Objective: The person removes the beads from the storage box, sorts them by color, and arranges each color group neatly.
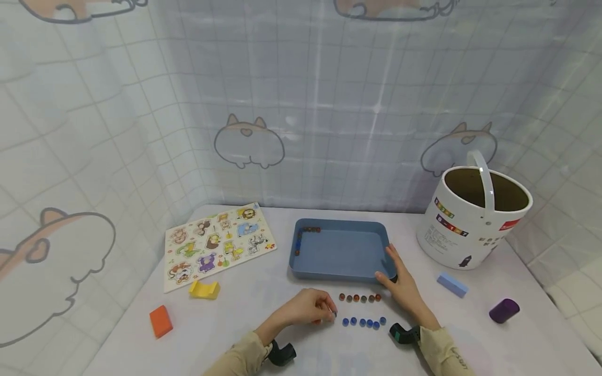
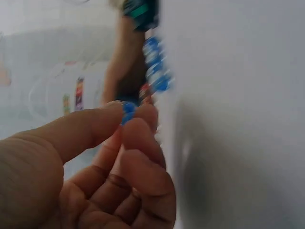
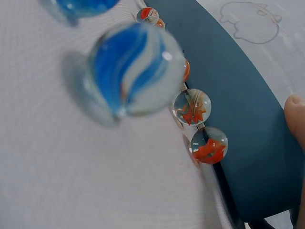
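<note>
A blue tray (image 1: pixel 340 225) sits mid-table, with several dark and red marbles (image 1: pixel 304 233) along its far-left inner corner. In front of it lie a row of red marbles (image 1: pixel 359 298) and a row of blue marbles (image 1: pixel 363 322). My left hand (image 1: pixel 331 312) pinches one blue marble (image 2: pixel 127 110) between thumb and forefinger, just left of the blue row (image 2: pixel 155 67). My right hand (image 1: pixel 394 270) rests with straight fingers on the tray's near right corner. The right wrist view shows a blue marble (image 3: pixel 136 69) close up, red marbles (image 3: pixel 207 143) beside the tray wall (image 3: pixel 233 90), and one fingertip (image 3: pixel 295 114).
An animal puzzle board (image 1: pixel 217 243) lies at the back left, with a yellow block (image 1: pixel 204 289) and an orange block (image 1: pixel 161 320) nearer me. On the right are a white bucket (image 1: pixel 475 219), a pale blue block (image 1: pixel 452 284) and a purple cylinder (image 1: pixel 504 310). A curtain hangs behind.
</note>
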Action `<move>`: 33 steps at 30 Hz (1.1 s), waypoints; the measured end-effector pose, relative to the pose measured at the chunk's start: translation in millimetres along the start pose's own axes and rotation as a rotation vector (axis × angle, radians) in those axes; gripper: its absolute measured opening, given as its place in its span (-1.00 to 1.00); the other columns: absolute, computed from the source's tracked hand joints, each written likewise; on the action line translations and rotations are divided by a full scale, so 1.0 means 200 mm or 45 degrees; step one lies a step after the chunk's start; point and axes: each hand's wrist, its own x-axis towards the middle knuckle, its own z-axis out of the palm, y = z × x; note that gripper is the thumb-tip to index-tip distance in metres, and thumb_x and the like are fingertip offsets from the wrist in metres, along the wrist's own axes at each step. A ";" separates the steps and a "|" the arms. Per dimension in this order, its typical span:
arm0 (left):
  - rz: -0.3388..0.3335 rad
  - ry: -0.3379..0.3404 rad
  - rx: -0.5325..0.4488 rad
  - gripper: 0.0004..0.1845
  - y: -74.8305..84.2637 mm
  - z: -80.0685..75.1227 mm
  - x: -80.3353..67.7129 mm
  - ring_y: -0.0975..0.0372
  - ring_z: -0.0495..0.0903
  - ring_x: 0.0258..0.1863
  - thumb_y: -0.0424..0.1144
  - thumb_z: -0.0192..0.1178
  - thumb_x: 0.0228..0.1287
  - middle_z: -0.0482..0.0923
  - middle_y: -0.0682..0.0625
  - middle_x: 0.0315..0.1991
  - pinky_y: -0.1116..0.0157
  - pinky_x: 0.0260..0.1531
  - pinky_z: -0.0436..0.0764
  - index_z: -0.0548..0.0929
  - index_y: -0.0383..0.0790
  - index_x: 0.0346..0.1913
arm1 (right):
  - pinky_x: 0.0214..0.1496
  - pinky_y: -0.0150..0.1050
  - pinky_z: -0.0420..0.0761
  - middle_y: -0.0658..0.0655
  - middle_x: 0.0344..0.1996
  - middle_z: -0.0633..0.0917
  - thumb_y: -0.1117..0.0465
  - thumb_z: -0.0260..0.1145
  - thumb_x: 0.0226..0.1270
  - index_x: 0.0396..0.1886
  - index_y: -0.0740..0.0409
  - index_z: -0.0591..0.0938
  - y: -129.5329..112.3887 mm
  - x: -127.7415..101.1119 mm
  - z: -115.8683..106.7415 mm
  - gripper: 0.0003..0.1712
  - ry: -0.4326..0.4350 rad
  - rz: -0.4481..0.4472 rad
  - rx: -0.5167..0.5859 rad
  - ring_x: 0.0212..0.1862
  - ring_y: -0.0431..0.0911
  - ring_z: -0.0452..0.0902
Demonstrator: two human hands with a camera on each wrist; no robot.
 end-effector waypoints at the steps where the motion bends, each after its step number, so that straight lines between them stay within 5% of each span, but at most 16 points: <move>1: -0.006 -0.001 0.034 -0.95 -0.01 0.02 -0.01 0.34 0.42 -0.72 -0.38 0.33 0.16 0.60 -0.01 -0.61 0.45 -0.68 0.35 0.69 -0.16 -0.36 | 0.37 0.39 0.05 0.23 0.56 -0.04 0.04 0.31 0.31 0.53 0.18 0.06 0.00 0.00 0.00 -0.07 -0.001 0.002 0.002 0.50 0.35 -0.06; 19: 0.034 0.107 0.318 -0.90 0.02 0.10 0.03 0.44 0.35 -0.78 -0.40 0.36 0.10 0.46 0.22 -0.70 0.50 -0.70 0.36 0.67 -0.14 -0.45 | 0.37 0.38 0.06 0.23 0.56 -0.03 0.04 0.29 0.33 0.53 0.19 0.07 0.00 0.00 0.01 -0.08 -0.001 -0.001 -0.019 0.50 0.35 -0.06; 25: 0.046 0.184 0.381 -0.92 0.08 0.10 -0.03 0.45 0.32 -0.77 -0.27 0.35 0.17 0.44 0.23 -0.68 0.49 -0.69 0.32 0.67 -0.07 -0.43 | 0.37 0.37 0.07 0.25 0.55 -0.02 0.05 0.30 0.32 0.53 0.22 0.07 0.00 0.00 0.02 -0.07 -0.005 -0.012 -0.018 0.49 0.36 -0.05; 33: 0.171 0.008 0.553 -0.95 0.15 0.26 -0.11 0.56 0.32 -0.75 -0.18 0.37 0.18 0.51 0.27 -0.66 0.57 -0.69 0.36 0.73 0.00 -0.29 | 0.35 0.37 0.09 0.25 0.55 -0.01 0.05 0.29 0.33 0.52 0.22 0.07 0.00 0.00 0.01 -0.09 0.011 -0.022 -0.016 0.49 0.36 -0.03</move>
